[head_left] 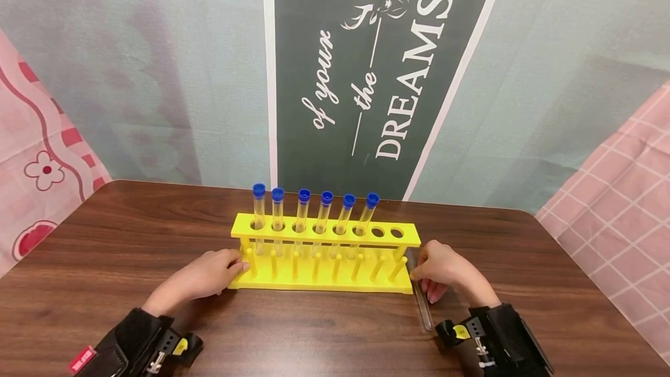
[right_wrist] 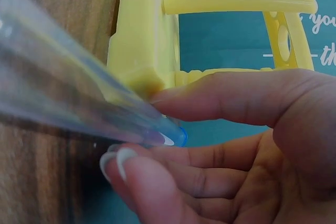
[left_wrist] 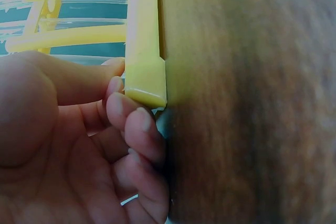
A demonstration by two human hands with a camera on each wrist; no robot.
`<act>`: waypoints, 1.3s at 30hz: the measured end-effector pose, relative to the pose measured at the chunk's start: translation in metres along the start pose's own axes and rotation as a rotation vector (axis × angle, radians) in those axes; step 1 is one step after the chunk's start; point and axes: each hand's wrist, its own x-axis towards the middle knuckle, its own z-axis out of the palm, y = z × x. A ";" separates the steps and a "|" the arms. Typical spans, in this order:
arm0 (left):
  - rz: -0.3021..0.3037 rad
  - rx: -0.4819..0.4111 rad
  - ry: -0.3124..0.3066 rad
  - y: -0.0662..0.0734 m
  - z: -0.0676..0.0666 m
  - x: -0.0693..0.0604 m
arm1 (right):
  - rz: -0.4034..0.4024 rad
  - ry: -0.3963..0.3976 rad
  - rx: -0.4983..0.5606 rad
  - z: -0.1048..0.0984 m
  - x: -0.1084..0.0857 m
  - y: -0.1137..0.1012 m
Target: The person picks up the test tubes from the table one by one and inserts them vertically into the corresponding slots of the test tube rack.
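A yellow test tube rack stands upright on the table, holding several clear tubes with blue caps in its left and middle holes. My left hand grips the left end of the rack's base, thumb on top and fingertips at the end face in the left wrist view. At the other end, my right hand holds the base corner, its thumb against the yellow plastic. Another clear test tube lies beside that end, close to the right fingers. Its blue cap shows beyond the thumb in the right wrist view.
The brown wooden table reaches to a backdrop cloth with white lettering on a dark band. Pink cloths hang at both sides. Two holes at the rack's right end have no tubes, and a row of pegs runs along its front.
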 end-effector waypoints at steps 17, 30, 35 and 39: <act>-0.006 -0.003 0.000 0.000 0.000 0.000 | 0.008 -0.001 -0.033 0.001 0.002 0.001; -0.013 -0.006 -0.012 0.000 0.000 0.000 | 0.057 0.004 -0.057 0.001 0.001 -0.001; -0.012 -0.007 -0.010 0.000 0.000 -0.001 | 0.051 0.008 -0.029 -0.001 0.000 -0.001; -0.006 -0.006 -0.006 0.000 0.000 -0.001 | 0.044 0.014 -0.013 -0.003 0.000 -0.001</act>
